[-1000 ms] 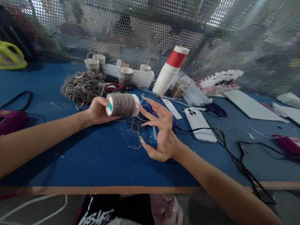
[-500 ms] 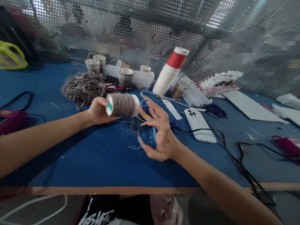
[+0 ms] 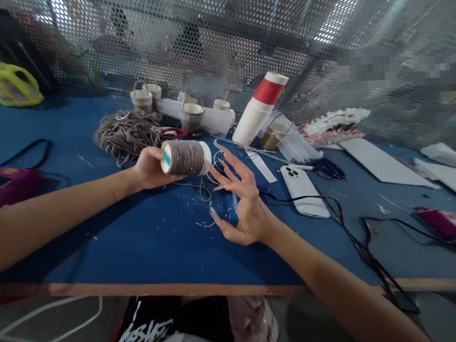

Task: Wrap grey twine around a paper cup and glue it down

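While the right hand is spread wide with nothing in it, low over the blue table, its fingers reach close to 1 end of the wrapped cup. The left hand grips that cup, which has brown cord wound around it and is held sideways above the table. A white phone lies to the right. Farther back sit a heap of cord and 1 leaning stack of paper cups.

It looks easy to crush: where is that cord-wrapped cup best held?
Probably at its closed base, coming from the left: the cup lies sideways with that stiffer end toward the left hand, whose thumb rests on it. The right hand is open by the rim.
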`<control>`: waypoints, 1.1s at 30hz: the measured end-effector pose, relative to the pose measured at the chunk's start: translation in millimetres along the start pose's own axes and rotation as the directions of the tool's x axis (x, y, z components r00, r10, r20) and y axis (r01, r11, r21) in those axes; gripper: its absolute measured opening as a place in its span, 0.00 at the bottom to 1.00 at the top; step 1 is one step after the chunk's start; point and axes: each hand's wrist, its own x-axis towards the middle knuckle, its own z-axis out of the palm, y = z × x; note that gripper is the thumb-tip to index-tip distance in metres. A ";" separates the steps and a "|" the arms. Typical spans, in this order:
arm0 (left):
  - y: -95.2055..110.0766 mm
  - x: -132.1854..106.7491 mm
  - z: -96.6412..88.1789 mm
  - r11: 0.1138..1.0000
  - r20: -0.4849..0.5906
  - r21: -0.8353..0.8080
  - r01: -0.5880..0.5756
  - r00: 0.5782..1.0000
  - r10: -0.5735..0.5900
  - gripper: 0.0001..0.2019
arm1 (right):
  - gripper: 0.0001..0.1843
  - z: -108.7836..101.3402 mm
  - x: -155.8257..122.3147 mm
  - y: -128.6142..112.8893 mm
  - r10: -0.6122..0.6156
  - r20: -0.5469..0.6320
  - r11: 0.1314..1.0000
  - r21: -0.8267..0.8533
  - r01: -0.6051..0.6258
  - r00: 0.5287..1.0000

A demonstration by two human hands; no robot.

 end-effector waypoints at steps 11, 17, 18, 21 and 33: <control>0.1 -0.5 0.7 0.999 -0.053 -0.043 -0.002 0.999 0.000 0.26 | 0.32 0.2 3.9 -0.8 -0.062 -0.005 0.998 -0.018 0.062 0.998; -0.3 -0.9 -0.7 0.999 -0.086 -0.035 -0.036 0.996 0.033 0.26 | 0.32 1.3 0.3 -1.1 0.002 -0.001 0.999 -0.039 -0.002 1.000; -0.3 -0.9 -1.0 0.999 -0.086 -0.039 -0.035 0.996 0.031 0.26 | 0.32 1.3 -0.1 -1.2 0.013 0.004 0.999 -0.044 -0.012 1.000; 0.3 -1.2 0.1 0.997 -0.083 -0.073 -0.018 0.996 0.012 0.26 | 0.32 1.1 0.4 -1.4 0.030 0.020 0.999 -0.045 -0.029 0.999; 1.3 -2.0 5.4 0.996 -0.071 -0.093 0.010 0.997 -0.017 0.25 | 0.34 2.7 -6.8 5.5 -0.055 -0.302 0.998 0.017 0.063 0.952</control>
